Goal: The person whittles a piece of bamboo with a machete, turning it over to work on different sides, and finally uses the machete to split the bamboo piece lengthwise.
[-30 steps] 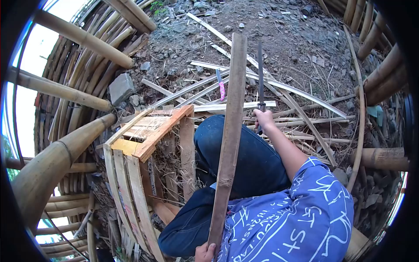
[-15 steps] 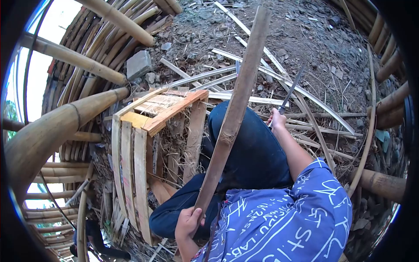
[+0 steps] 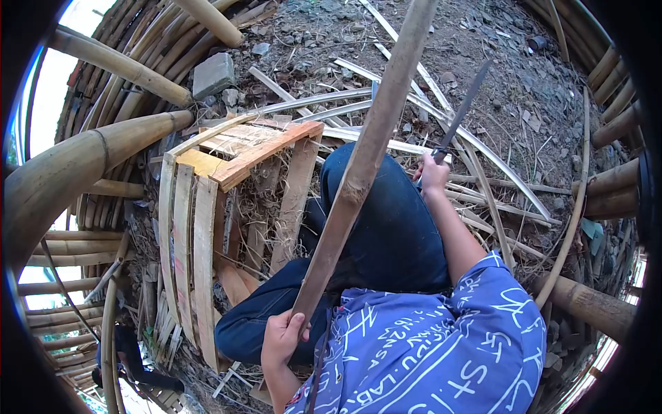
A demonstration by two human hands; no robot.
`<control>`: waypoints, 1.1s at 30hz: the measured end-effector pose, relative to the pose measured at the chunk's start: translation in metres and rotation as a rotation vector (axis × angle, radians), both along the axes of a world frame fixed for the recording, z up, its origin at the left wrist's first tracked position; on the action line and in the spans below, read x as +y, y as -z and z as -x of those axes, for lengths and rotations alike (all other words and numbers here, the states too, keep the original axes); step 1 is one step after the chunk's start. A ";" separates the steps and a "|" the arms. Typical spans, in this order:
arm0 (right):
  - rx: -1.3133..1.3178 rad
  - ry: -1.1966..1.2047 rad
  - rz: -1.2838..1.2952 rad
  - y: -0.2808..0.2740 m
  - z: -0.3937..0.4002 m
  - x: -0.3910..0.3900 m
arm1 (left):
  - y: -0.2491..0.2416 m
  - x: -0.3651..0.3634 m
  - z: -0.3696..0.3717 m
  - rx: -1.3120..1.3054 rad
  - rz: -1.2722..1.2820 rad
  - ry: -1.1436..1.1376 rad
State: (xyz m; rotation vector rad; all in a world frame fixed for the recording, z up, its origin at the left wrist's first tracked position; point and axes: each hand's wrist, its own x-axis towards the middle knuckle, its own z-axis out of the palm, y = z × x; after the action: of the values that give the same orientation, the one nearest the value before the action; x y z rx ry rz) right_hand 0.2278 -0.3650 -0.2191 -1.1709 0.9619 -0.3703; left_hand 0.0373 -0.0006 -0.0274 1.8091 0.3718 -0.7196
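My left hand (image 3: 284, 338) is wrapped round the lower end of a long bamboo slat (image 3: 353, 186), which slants up across my raised knee to the top of the view. Right of the knee, my right hand (image 3: 432, 172) grips the handle of a long knife (image 3: 463, 110), its dark blade pointing up and to the right. The blade is apart from the slat. A wooden crate (image 3: 203, 241) stands left of my legs, with thin shavings in and around it.
Pale split strips (image 3: 483, 155) lie crossed on the stony ground beyond the knee. A grey block (image 3: 213, 75) sits behind the crate. Thick bamboo poles (image 3: 76, 162) rise at the left, more at the right. A person in dark clothes (image 3: 131, 359) is at the lower left.
The view has shifted slightly. The knife blade appears broader, turned more face-on. Both hands keep their holds, and the slat stays across the knee.
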 end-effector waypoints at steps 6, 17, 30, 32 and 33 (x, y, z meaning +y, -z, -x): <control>-0.259 -0.200 0.223 -0.087 0.020 -0.009 | 0.000 -0.039 -0.030 -0.045 0.117 -0.014; -0.316 -0.777 0.975 -0.174 0.020 0.008 | -0.020 -0.061 -0.044 -0.026 0.037 0.142; -0.103 -0.829 0.973 -0.170 0.031 -0.013 | -0.018 -0.056 -0.020 0.005 -0.006 0.068; -0.115 -0.830 1.019 -0.171 0.033 -0.013 | -0.025 -0.060 -0.026 -0.010 -0.029 0.099; -0.115 -0.836 1.018 -0.168 0.032 -0.013 | -0.024 -0.060 -0.028 -0.008 -0.029 0.094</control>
State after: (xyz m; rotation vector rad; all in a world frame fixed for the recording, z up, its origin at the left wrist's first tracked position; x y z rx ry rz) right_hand 0.1960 -0.3778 -0.0510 -2.3082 0.0525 -0.2252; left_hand 0.0651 -0.0607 -0.0036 1.8657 0.2950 -0.7758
